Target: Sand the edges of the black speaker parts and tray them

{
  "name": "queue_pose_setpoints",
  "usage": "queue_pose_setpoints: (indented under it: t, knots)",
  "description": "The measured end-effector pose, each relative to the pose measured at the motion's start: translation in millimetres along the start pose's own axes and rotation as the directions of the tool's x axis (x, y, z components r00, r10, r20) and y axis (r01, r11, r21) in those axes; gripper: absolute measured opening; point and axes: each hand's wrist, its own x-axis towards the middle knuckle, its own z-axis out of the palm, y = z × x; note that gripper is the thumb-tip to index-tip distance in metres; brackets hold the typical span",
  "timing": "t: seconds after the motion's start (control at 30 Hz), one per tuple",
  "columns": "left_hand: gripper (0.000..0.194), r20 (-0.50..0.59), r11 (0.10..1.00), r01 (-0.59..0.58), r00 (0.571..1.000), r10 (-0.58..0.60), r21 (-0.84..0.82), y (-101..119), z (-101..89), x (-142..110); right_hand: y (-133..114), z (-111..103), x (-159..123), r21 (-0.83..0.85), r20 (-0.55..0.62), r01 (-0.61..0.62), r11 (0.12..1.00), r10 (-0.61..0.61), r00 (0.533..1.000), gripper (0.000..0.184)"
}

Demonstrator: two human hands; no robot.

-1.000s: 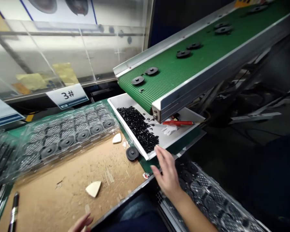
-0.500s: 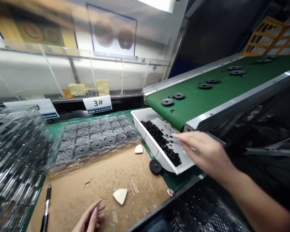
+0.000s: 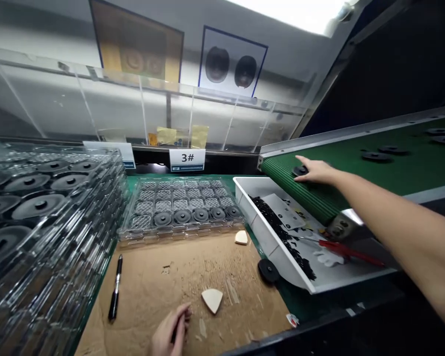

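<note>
Having left the tray [image 3: 264,236] for the belt's [image 3: 315,200] lower edge, the right hand [image 3: 319,172] spread thumb and finger about a disc [image 3: 300,171], putting it within grasp, though whether it gripped I could not tell, while the left hand [image 3: 170,332] curled loosely near the cardboard's [image 3: 148,291] front edge.

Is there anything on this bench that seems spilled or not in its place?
Yes, slightly: one black disc lies loose at the right edge of the cardboard, beside the bin, while others sit in the tray. A few dark scraps also litter the cardboard.
</note>
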Motion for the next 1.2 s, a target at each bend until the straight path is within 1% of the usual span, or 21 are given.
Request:
queue_pose_setpoints:
  t: [0.07, 0.13, 0.2, 0.23, 0.3, 0.33, 0.37, 0.4, 0.43, 0.5, 0.57, 0.6, 0.63, 0.7, 0.77, 0.83, 0.9, 0.93, 1.07, 1.13, 1.2]
  knots:
    - [0.024, 0.008, 0.999, 0.031, 0.999, -0.031, -0.008, 4, 0.0, 1, -7, -6, -2, 0.016, 0.006, 0.017, 1.000, -0.017, 1.000, 0.036]
    - [0.023, 0.021, 0.996, 0.088, 0.996, -0.087, -0.027, 10, 0.3, 3, -25, -12, -12, 0.053, 0.036, 0.079, 0.996, -0.081, 0.996, 0.055]
    - [0.024, 0.037, 0.982, 0.175, 0.984, -0.173, -0.072, 16, 1.5, 4, -54, -12, -38, 0.133, 0.108, 0.192, 0.972, -0.207, 0.972, 0.075]
    - [0.026, 0.048, 0.969, 0.223, 0.974, -0.219, -0.105, 20, 3.0, 3, -72, -10, -58, 0.193, 0.159, 0.259, 0.946, -0.291, 0.943, 0.078]
    - [0.034, 0.079, 0.936, 0.305, 0.952, -0.295, -0.179, 28, 8.0, -2, -112, 2, -109, 0.343, 0.226, 0.383, 0.858, -0.471, 0.853, 0.078]
    - [0.040, 0.106, 0.915, 0.334, 0.942, -0.318, -0.224, 32, 11.6, -7, -132, 10, -137, 0.479, 0.259, 0.426, 0.768, -0.587, 0.767, 0.075]
    - [0.047, 0.145, 0.889, 0.362, 0.931, -0.334, -0.281, 36, 15.5, -13, -150, 20, -165, 0.597, 0.266, 0.424, 0.681, -0.666, 0.697, 0.074]
    - [0.056, 0.201, 0.847, 0.394, 0.918, -0.342, -0.357, 40, 19.5, -19, -167, 31, -192, 0.687, 0.292, 0.371, 0.625, -0.705, 0.647, 0.072]
    - [0.064, 0.289, 0.767, 0.447, 0.892, -0.347, -0.460, 42, 22.8, -25, -181, 43, -217, 0.762, 0.294, 0.288, 0.581, -0.706, 0.644, 0.069]
    - [0.070, 0.436, 0.600, 0.553, 0.831, -0.345, -0.578, 43, 26.2, -34, -201, 70, -261, 0.858, 0.315, 0.067, 0.510, -0.623, 0.716, 0.059]
    - [0.068, 0.530, 0.491, 0.645, 0.763, -0.370, -0.586, 41, 23.8, -36, -213, 95, -295, 0.868, 0.373, -0.105, 0.485, -0.498, 0.783, 0.057]
    - [0.067, 0.557, 0.459, 0.683, 0.730, -0.397, -0.568, 39, 20.6, -36, -216, 106, -307, 0.859, 0.406, -0.162, 0.486, -0.454, 0.793, 0.061]
    - [0.065, 0.579, 0.424, 0.719, 0.695, -0.426, -0.551, 38, 16.4, -34, -218, 114, -317, 0.851, 0.427, -0.189, 0.490, -0.437, 0.791, 0.067]
    - [0.062, 0.625, 0.325, 0.780, 0.623, -0.470, -0.534, 38, 6.7, -30, -220, 123, -327, 0.848, 0.414, -0.159, 0.506, -0.443, 0.795, 0.080]
    - [0.059, 0.651, 0.211, 0.805, 0.578, -0.492, -0.555, 43, -3.0, -25, -219, 125, -325, 0.811, 0.393, -0.100, 0.577, -0.410, 0.823, 0.074]
    - [0.056, 0.630, 0.137, 0.784, 0.577, -0.520, -0.605, 53, -11.2, -20, -216, 126, -318, 0.696, 0.403, -0.084, 0.713, -0.290, 0.868, 0.056]
    - [0.052, 0.558, 0.133, 0.732, 0.611, -0.562, -0.668, 62, -16.9, -15, -213, 133, -311, 0.573, 0.418, -0.100, 0.813, -0.186, 0.889, 0.045]
    - [0.051, 0.517, 0.148, 0.702, 0.634, -0.575, -0.697, 65, -18.8, -12, -212, 139, -309, 0.541, 0.418, -0.102, 0.835, -0.162, 0.894, 0.043]
    - [0.051, 0.409, 0.189, 0.603, 0.707, -0.577, -0.775, 69, -21.3, -4, -213, 167, -302, 0.532, 0.414, -0.127, 0.837, -0.126, 0.901, 0.037]
    - [0.050, 0.368, 0.205, 0.573, 0.720, -0.588, -0.793, 70, -20.5, -2, -216, 174, -295, 0.551, 0.404, -0.148, 0.821, -0.108, 0.908, 0.033]
    - [0.048, 0.314, 0.239, 0.548, 0.727, -0.611, -0.802, 74, -19.1, -1, -222, 171, -288, 0.589, 0.414, -0.173, 0.789, -0.112, 0.903, 0.030]
